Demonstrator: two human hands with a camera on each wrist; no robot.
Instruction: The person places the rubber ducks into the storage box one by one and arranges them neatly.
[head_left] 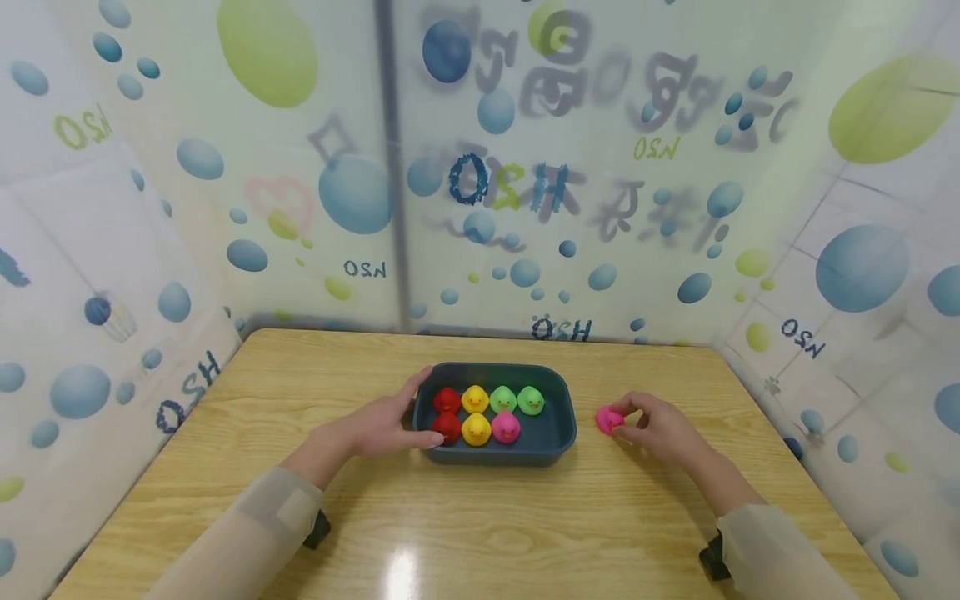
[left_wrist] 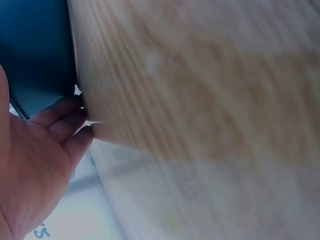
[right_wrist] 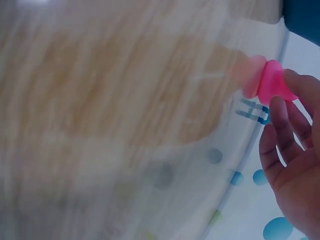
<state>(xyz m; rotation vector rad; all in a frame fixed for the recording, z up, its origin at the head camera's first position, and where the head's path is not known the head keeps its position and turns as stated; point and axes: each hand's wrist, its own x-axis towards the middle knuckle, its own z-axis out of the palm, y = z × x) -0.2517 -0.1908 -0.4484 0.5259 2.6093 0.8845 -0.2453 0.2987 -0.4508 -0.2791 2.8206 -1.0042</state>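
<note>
My left hand (head_left: 382,427) spans the left end of a dark blue tray (head_left: 495,457), thumb along the front rim and index finger at the back left corner. In the left wrist view, its fingertips rest at the tray's outer wall (left_wrist: 37,55). Inside sit small rubber ducks in two rows: two red ducks (head_left: 447,400) at left, two yellow ducks (head_left: 476,398), two green ducks (head_left: 531,400) at back, and one pink duck (head_left: 506,427) in front. Right of the tray, my right hand (head_left: 663,425) pinches another pink duck (right_wrist: 272,82) between thumb and fingers, close over the table.
A glossy wood-grain table (head_left: 465,533) lies under everything. Behind it and along both sides hang pale curtains (head_left: 525,275) printed with blue and green dots and lettering. The front right part of the tray's floor (head_left: 546,432) is bare.
</note>
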